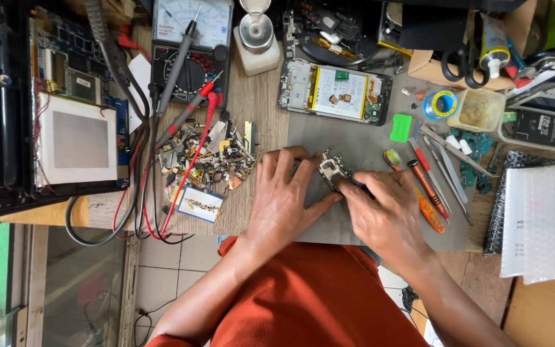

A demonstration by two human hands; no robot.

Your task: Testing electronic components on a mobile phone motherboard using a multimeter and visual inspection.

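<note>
A small circuit board (331,169) is held on the grey mat (361,144), pinned flat by the left hand (284,193) with fingers spread, seemingly steadying it, while the right hand (383,209) pinches a dark tool against it. An opened phone (334,91) lies farther off, a screwdriver (426,186) to the right.

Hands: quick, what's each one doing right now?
Left hand: open, fingers spread flat, steadying the small circuit board.
Right hand: closed on a dark tool; tip hidden.

The grey work mat (367,144) is looking matt and smooth. The small circuit board (331,168) is showing bare, shiny metal parts. The bench edge (255,103) is showing rough wood grain. The bubble-wrap bag (543,218) is appearing glossy, translucent plastic.
</note>
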